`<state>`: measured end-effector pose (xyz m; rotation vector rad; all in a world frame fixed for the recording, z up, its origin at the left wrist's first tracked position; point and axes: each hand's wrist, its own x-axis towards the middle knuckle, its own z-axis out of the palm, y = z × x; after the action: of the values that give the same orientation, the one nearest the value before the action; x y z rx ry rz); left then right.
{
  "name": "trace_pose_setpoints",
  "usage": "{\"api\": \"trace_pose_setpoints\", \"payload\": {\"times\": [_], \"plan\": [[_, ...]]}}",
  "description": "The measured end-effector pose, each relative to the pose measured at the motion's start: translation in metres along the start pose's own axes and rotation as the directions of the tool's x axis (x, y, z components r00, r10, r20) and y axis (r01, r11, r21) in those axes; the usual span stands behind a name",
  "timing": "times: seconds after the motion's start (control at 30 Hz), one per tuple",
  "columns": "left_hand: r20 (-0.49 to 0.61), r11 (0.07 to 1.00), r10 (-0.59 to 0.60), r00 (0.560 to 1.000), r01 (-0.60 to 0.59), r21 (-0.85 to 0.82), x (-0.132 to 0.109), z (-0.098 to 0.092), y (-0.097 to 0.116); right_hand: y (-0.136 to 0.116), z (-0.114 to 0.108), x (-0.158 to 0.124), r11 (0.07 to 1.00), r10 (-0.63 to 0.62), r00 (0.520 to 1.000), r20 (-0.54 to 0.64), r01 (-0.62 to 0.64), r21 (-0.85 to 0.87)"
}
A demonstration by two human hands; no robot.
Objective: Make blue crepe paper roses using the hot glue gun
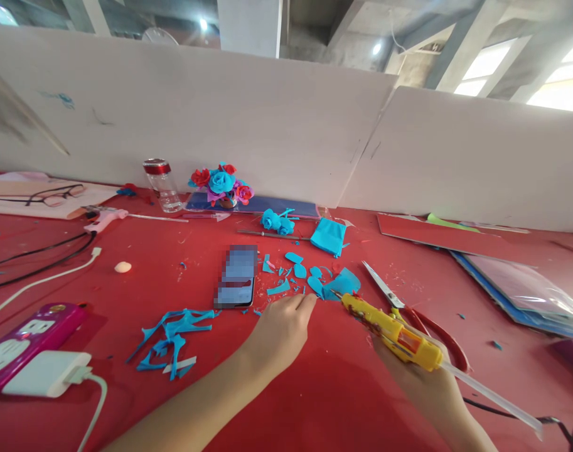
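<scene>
My right hand is wrapped round a yellow glue gun with a clear glue stick out the back; its nozzle points at the blue foam petals on the red table. My left hand reaches toward those petals, fingers curled together with the fingertips near a small blue piece; whether they pinch anything is hidden. A phone lies just left of the petals.
Red-handled scissors lie open by the glue gun. Blue scraps, a power strip, cables, a second glue gun, a jar, a foam bouquet, blue roses, glasses and foam sheets surround them.
</scene>
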<state>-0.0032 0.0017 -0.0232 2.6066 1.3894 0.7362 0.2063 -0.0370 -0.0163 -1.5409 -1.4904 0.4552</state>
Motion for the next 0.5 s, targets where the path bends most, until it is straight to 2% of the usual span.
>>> {"api": "trace_pose_setpoints", "payload": {"times": [0.13,0.23,0.37,0.5], "plan": [[0.009,0.985,-0.102,0.995,0.103,-0.142,0.001,-0.005,0.003,0.006,-0.004,0.001,1.000,0.006,0.999,0.050,-0.006,-0.002],[-0.010,0.938,-0.180,0.984,0.169,-0.302,0.003,-0.007,0.004,0.009,-0.005,0.001,1.000,-0.001,0.996,0.087,0.000,0.009],[0.054,0.827,-0.264,0.963,0.255,-0.501,0.006,-0.009,0.006,0.005,-0.001,-0.004,1.000,-0.029,0.999,0.038,0.029,-0.004],[0.131,0.733,-0.319,0.939,0.332,-0.594,0.008,-0.009,0.006,0.000,0.003,-0.009,0.998,-0.054,0.998,-0.025,0.053,-0.024]]}}
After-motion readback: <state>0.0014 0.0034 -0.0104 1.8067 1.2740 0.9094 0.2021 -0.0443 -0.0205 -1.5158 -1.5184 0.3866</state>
